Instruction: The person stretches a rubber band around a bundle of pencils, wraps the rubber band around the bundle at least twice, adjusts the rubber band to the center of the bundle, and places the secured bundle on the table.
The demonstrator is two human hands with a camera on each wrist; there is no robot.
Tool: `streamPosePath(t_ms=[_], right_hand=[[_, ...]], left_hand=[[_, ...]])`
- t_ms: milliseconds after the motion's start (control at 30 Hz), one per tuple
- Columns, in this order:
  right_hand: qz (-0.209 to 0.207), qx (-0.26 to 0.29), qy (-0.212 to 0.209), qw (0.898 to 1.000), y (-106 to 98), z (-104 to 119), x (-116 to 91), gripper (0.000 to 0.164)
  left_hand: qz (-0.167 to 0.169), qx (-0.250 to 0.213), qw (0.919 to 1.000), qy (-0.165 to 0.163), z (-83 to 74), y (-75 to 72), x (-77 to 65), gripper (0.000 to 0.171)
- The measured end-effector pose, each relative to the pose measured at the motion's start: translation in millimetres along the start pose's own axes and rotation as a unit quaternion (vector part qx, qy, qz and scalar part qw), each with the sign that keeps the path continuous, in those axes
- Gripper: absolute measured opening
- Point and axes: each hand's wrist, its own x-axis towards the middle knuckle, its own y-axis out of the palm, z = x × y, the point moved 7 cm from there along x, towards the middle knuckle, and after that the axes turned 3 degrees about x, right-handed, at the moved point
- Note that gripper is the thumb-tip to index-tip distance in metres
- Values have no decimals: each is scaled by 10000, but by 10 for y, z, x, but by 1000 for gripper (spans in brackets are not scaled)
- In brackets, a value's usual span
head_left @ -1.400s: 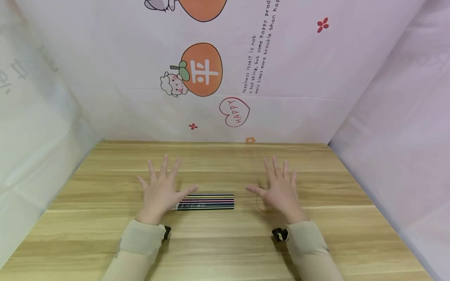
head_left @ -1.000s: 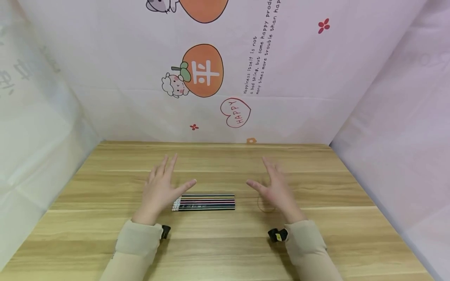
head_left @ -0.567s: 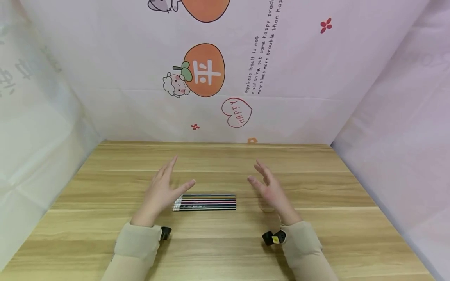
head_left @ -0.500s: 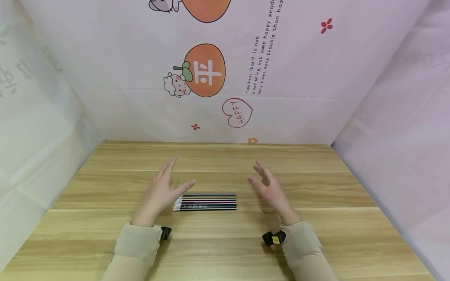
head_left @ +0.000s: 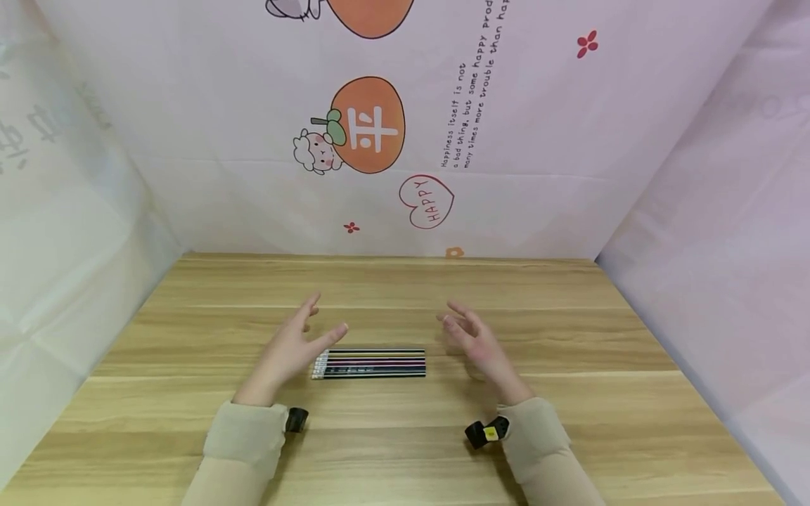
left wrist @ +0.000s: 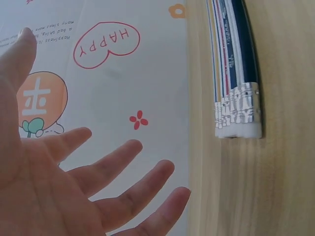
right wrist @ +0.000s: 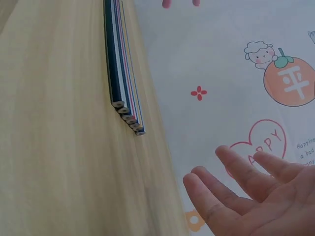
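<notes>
A flat row of several striped pencils [head_left: 376, 363] lies crosswise on the wooden table. Their silver ferrules and white erasers [left wrist: 238, 130] point left; the right ends [right wrist: 128, 118] look unsharpened. My left hand [head_left: 287, 355] hovers beside the eraser ends, thumb spread from the loosely bent fingers, touching nothing. On the other side, my right hand [head_left: 486, 351] hangs right of the pencils with relaxed, slightly bent fingers and holds nothing. Both palms face inward. A thin loop on the table by the right hand is mostly hidden behind it.
The wooden table [head_left: 392, 450] ends at a white printed cloth [head_left: 519, 211] at the back, with cloth walls left [head_left: 69, 246] and right [head_left: 715, 232]. A small black camera [head_left: 486, 432] sits at the right wrist, another black camera [head_left: 296, 419] at the left.
Both hands have turned from palms down with fingers spread to palms facing inward, fingers bending more. The right hand has drifted slightly left. The pencils stay in place on the table.
</notes>
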Motion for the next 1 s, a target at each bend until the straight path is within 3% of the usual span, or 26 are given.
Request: streamPosePath(t_ms=[233, 700, 1000], right_hand=[[268, 164, 208, 9993, 123, -115, 24, 54], [470, -35, 635, 9969, 253, -316, 42, 62], [567, -647, 579, 9946, 310, -354, 39, 63]], left_hand=[[419, 179, 9989, -112, 76, 91, 27, 98], [582, -53, 9982, -92, 204, 135, 38, 91], [711, 8, 9974, 119, 196, 176, 46, 87]])
